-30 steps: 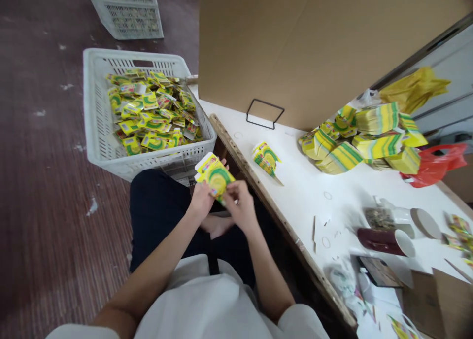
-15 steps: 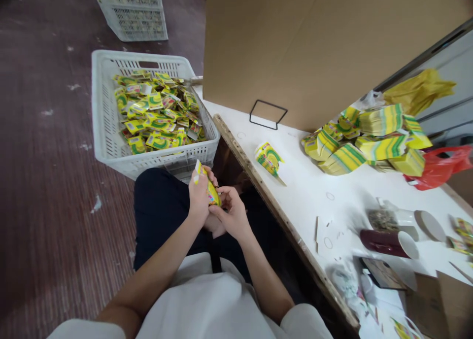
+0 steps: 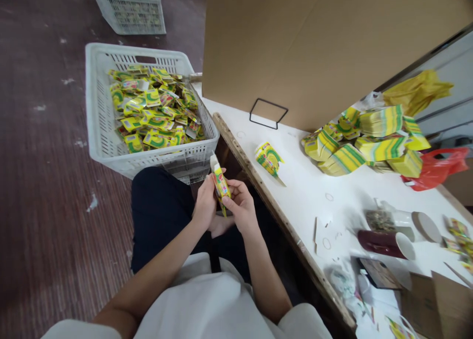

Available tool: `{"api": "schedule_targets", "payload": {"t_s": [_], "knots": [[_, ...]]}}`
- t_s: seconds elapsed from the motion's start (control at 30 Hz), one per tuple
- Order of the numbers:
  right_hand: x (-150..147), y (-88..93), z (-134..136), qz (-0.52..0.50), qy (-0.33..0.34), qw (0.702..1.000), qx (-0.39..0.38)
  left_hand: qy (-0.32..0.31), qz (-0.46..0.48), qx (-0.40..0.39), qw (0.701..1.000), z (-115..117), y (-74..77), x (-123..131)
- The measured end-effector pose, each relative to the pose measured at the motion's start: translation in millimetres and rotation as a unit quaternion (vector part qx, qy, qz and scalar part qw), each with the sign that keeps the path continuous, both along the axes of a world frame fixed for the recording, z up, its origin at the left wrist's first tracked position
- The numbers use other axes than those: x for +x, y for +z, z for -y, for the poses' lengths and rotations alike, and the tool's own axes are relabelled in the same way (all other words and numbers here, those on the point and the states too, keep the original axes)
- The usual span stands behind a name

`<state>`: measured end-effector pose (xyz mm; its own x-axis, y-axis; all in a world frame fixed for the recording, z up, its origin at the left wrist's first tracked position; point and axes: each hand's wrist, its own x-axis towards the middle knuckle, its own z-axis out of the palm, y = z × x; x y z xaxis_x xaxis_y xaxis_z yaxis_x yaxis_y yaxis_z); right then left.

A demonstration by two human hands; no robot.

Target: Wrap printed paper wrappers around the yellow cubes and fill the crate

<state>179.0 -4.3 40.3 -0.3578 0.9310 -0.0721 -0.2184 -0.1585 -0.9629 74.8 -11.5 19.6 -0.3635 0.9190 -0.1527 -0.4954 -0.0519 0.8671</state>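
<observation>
Above my lap, a small yellow-green printed carton is held between both hands, tilted, with a white flap sticking up at its far end. My left hand grips its left side, the fingers partly hidden behind it. My right hand is closed on the lower right side, thumb across the near end. To the left stands a white plastic crate holding many similar cartons. On the white table to my right lies a small stack of flat cartons.
Bundled flat cartons are piled at the table's back right, beside a red plastic bag. A maroon mug, a glass jar and a phone lie nearer. A tall cardboard sheet and black wire frame stand behind.
The carton has been turned more upright and moved slightly right, its white flap now pointing up. My right hand has shifted its grip along the carton's right side.
</observation>
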Motion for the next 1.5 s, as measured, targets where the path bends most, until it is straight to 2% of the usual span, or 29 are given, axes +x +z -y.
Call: {"api": "schedule_targets", "payload": {"t_s": [0.1, 0.23, 0.33, 0.43, 0.53, 0.7, 0.8, 0.9, 0.97, 1.03, 1.1, 1.13, 1.2, 1.27, 1.3, 1.37, 1.4, 1.5], "knots": [[1.5, -3.3, 1.3, -0.031, -0.027, 0.999, -0.014, 0.004, -0.018, 0.007, 1.000, 1.0, -5.0, -1.2], [-1.2, -6.8, 4.5, -0.040, -0.040, 0.998, -0.015, 0.056, -0.015, 0.019, 0.998, 2.7, -6.5, -2.2], [-0.6, -8.7, 3.5, -0.004, -0.067, 0.998, -0.002, 0.084, -0.019, 0.005, 0.996, 3.9, -4.3, -2.3], [5.8, -10.8, -0.3, 0.056, -0.098, 0.993, 0.021, 0.071, -0.010, -0.002, 0.997, 4.2, -1.2, -4.8], [14.0, -13.1, -3.9, 0.101, -0.079, 0.991, 0.047, 0.071, 0.006, 0.013, 0.997, 2.7, -0.3, -11.0], [20.3, -14.3, -6.8, 0.154, -0.052, 0.981, 0.104, 0.076, -0.022, 0.007, 0.997, -2.5, -4.3, -21.9], [25.9, -9.1, -10.0, 0.223, -0.083, 0.952, 0.191, 0.081, -0.042, 0.023, 0.996, -2.6, 1.4, -31.0], [35.8, 0.0, -14.3, 0.323, -0.109, 0.887, 0.312, 0.119, -0.145, 0.079, 0.979, 2.0, 18.5, -46.5], [40.5, 5.8, -15.6, 0.372, -0.087, 0.840, 0.386, 0.078, -0.279, 0.112, 0.950, 5.4, 31.2, -56.7], [40.9, 10.0, -14.2, 0.391, -0.045, 0.808, 0.440, -0.032, -0.417, 0.110, 0.902, 7.0, 38.8, -62.2], [37.8, 11.6, -11.0, 0.389, -0.030, 0.797, 0.462, -0.158, -0.499, 0.070, 0.850, 6.6, 38.4, -61.5], [35.7, 11.2, -9.1, 0.382, -0.050, 0.802, 0.456, -0.199, -0.516, 0.039, 0.832, 6.0, 35.6, -59.4], [31.4, 7.3, -6.0, 0.353, -0.133, 0.833, 0.403, -0.229, -0.532, -0.024, 0.815, 5.4, 27.9, -53.1], [27.6, 0.3, -4.3, 0.281, -0.200, 0.891, 0.296, -0.215, -0.546, -0.055, 0.808, 6.1, 21.8, -46.1], [25.6, -3.7, -3.9, 0.227, -0.209, 0.924, 0.227, -0.208, -0.552, -0.050, 0.806, 7.0, 20.2, -42.7], [21.2, -10.1, -3.5, 0.113, -0.169, 0.976, 0.079, -0.206, -0.560, -0.010, 0.802, 9.3, 19.7, -35.9], [19.0, -11.6, -3.5, 0.065, -0.138, 0.988, 0.013, -0.208, -0.561, 0.015, 0.801, 10.5, 20.2, -32.6], [14.3, -8.6, -3.9, -0.015, -0.056, 0.993, -0.101, -0.211, -0.560, 0.087, 0.796, 13.8, 21.2, -24.3]]}}
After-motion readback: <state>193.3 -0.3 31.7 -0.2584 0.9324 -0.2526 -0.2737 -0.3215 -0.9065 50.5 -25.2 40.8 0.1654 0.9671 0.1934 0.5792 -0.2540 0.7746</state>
